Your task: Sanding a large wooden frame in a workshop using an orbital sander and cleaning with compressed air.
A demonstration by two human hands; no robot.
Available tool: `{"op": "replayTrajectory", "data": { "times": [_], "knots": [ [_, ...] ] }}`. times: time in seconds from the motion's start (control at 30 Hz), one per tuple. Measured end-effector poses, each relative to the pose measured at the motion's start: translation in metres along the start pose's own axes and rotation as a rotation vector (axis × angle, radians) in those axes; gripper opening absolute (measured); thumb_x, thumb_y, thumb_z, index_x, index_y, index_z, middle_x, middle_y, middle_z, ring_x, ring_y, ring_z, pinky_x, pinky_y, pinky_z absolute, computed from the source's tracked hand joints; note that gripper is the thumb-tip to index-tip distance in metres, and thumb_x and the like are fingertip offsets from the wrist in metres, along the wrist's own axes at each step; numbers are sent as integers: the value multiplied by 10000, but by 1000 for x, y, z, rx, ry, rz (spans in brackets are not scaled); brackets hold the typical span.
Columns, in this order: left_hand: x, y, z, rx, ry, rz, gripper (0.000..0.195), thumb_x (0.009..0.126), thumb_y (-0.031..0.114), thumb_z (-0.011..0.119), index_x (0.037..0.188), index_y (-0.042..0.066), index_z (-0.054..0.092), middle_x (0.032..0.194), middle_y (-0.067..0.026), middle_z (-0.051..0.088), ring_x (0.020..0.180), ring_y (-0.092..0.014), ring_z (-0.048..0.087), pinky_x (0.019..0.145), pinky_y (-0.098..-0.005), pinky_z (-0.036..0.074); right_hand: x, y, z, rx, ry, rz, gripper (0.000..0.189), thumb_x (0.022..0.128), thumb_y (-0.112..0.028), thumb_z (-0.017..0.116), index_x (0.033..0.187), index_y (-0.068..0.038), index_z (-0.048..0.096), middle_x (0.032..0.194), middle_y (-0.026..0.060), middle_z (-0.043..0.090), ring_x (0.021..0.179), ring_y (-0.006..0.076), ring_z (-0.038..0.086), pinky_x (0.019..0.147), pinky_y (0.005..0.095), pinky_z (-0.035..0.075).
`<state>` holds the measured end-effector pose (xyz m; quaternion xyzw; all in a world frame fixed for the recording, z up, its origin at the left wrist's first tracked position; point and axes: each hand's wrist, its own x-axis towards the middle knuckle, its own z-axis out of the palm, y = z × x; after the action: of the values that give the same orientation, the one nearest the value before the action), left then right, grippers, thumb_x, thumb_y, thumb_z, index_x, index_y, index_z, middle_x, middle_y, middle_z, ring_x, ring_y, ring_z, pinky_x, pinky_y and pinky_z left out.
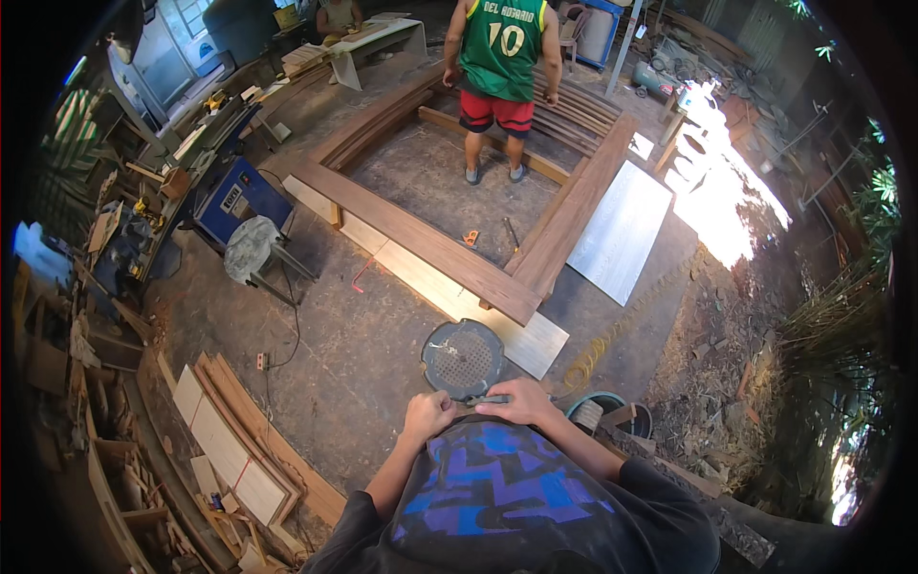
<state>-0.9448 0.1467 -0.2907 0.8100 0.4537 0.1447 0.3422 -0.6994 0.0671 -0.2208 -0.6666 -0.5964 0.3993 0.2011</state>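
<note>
Close to the front of my shirt, my right hand (520,402) is closed on a small greyish tool (493,400) whose exact kind I cannot make out. My left hand (430,414) is beside it with curled fingers at the tool's left end; whether it grips something is hidden. Just beyond both hands stands a round stool (462,361) with a perforated top, and a small metallic item lies on it. Past the stool, the corner of a large brown wooden frame (527,301) rests over pale boards (541,344).
A person (502,64) stands inside the frame; another person (338,18) sits at the back left. A second stool (251,247), stacked boards (229,445) and a cord are at left. At right are a pale panel (622,233), a coiled yellow hose (592,359) and a bucket (638,423).
</note>
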Motion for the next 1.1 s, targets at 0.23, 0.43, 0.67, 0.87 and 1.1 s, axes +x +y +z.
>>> {"op": "replayTrajectory", "data": {
  "times": [0.23, 0.43, 0.67, 0.87, 1.1],
  "knots": [
    [0, -2, 1, -10, -1, -5, 237, 797, 244, 733, 702, 51, 633, 657, -200, 649, 654, -423, 667, 617, -509, 528, 1, -4, -2, -18, -21, 4, 596, 799, -663, 743, 979, -97, 793, 935, 176, 757, 922, 384, 717, 806, 434, 549],
    [-1, -2, 1, -14, 4, 7, 230, 794, 237, 730, 704, 50, 633, 659, -202, 648, 657, -425, 666, 620, -511, 527, 0, -5, -1, -17, -30, 12, 623, 792, -682, 738, 994, -94, 795, 953, 183, 758, 948, 389, 715, 830, 438, 549],
    [-3, 1, -1, 18, -16, -22, 211, 787, 225, 724, 703, 52, 636, 664, -202, 651, 654, -424, 665, 618, -510, 526, -2, -8, -2, -2, -50, 17, 620, 791, -678, 742, 992, -94, 796, 958, 188, 758, 949, 390, 717, 832, 437, 550],
    [-4, 3, -1, 15, -20, -15, 197, 777, 223, 721, 713, 53, 644, 671, -203, 655, 657, -424, 667, 622, -507, 529, -5, -7, -1, -18, -31, -5, 612, 794, -673, 744, 985, -93, 796, 940, 186, 757, 931, 387, 720, 816, 434, 551],
    [-5, 5, -2, -10, -31, 17, 187, 760, 221, 722, 732, 50, 652, 687, -206, 663, 674, -422, 674, 633, -506, 533, -6, -4, 2, -4, -24, -6, 613, 794, -676, 743, 982, -94, 796, 926, 183, 756, 915, 386, 719, 805, 434, 550]
  ]
}}
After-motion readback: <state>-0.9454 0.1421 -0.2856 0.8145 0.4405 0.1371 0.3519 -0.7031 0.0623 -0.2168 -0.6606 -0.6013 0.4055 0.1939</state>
